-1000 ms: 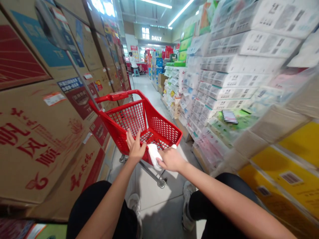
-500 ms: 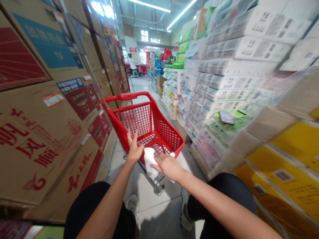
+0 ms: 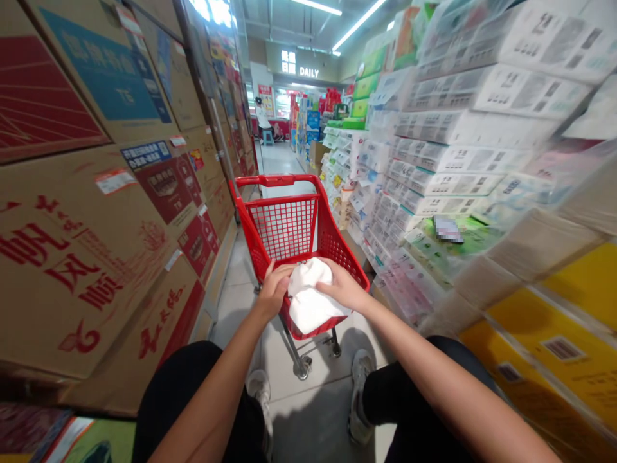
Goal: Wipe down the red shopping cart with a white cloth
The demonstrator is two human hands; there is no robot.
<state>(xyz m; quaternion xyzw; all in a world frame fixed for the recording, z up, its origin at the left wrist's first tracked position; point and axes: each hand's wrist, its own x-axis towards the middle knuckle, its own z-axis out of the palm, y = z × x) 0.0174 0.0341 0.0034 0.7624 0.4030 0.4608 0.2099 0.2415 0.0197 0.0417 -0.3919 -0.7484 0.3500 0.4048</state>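
where both hands meet on the near rim of the red cart (image 3: pixel 289 225), item one is a white cloth (image 3: pixel 311 305), bunched and draped over that rim, lying between the hands and hanging a little toward the person. left hand (image 3: pixel 274 290): fingers bent and closed on the cloth's left edge. right hand (image 3: pixel 343 286): fingers close together, curved over the cloth's top right, pressing it to the rim. cart handle (image 3: pixel 279 181): beyond the hands, at the far end, untouched. wheels (image 3: pixel 301 371): below the hands, on a smooth floor (image 3: pixel 318 405), free to roll as far as can be judged. risk one: pressure through the cloth could push the cart away from the hands, since neither hand grips bare rim and nothing seems to brake the wheels. risk two: the cloth could slide off the rim and drop to the floor beneath the hands if either hold loosens, the fabric being loose and only partly supported. risk three: cardboard boxes (image 3: pixel 72 257) stand close to the left of the left hand, stacked packs (image 3: pixel 434 167) close to the right of the right hand; a cart nudged askew could knock either stack in so narrow an aisle. risk four: shoes (image 3: pixel 260 389) sit just behind the near wheel, so a cart drawn back could roll onto a foot.
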